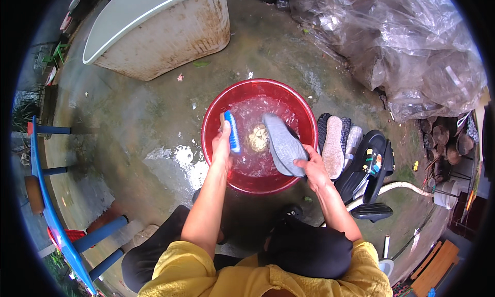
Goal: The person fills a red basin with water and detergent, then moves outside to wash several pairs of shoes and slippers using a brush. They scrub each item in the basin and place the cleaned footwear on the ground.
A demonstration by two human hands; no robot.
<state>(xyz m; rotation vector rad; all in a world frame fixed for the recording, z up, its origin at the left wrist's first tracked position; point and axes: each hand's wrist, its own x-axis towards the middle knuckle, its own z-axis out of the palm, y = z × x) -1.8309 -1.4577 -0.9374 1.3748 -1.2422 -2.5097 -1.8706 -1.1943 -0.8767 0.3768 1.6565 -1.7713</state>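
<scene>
Over the left part of a round red basin (260, 188), my left hand (222, 144) grips a scrub brush (232, 132) with blue bristles and a brownish back. The bristles face right. On the other side, my right hand (312, 165) holds grey insoles (284, 146) by their lower end, the thumb on top; they look like a stacked pair, and their upper end is blurred. Water (247, 163) fills the lower basin, its surface rippled. A pale, lumpy patch (258, 138) shows in the middle of the water; I cannot tell what it is.
Right of the basin lie a beige insole (333, 146), black slides (367, 153) with charms, and a white hose (402, 185). Clear plastic sheeting (394, 45) covers a heap at upper right. A dirty white tub (166, 37) stands at upper left, a blue-legged stool (58, 219) at far left.
</scene>
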